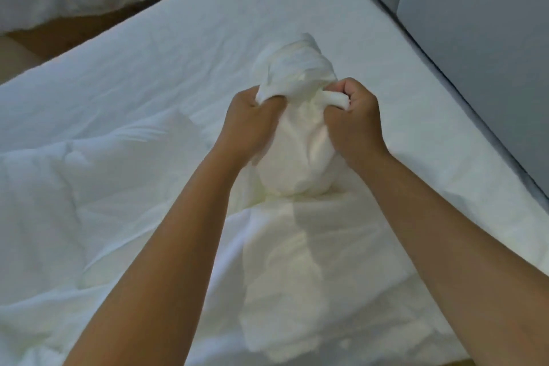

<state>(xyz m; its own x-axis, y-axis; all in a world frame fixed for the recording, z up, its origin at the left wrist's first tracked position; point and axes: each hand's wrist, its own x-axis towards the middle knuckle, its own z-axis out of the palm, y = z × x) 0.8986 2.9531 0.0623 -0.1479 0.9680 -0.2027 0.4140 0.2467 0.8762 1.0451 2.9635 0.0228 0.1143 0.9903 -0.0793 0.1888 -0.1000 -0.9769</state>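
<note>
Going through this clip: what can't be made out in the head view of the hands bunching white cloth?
- Head view: fingertips of the left hand and right hand, buried in the white cloth they grip.
- Head view: the cloth's lower end, blending with the white bedding; soft focus.
- Head view: the grey padded panel, cut off by the right edge.

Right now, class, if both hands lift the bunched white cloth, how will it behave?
Probably floppy: the white cloth bunches and creases between left hand and right hand. Likely to trail, since its rest lies slack on the bed.
</note>
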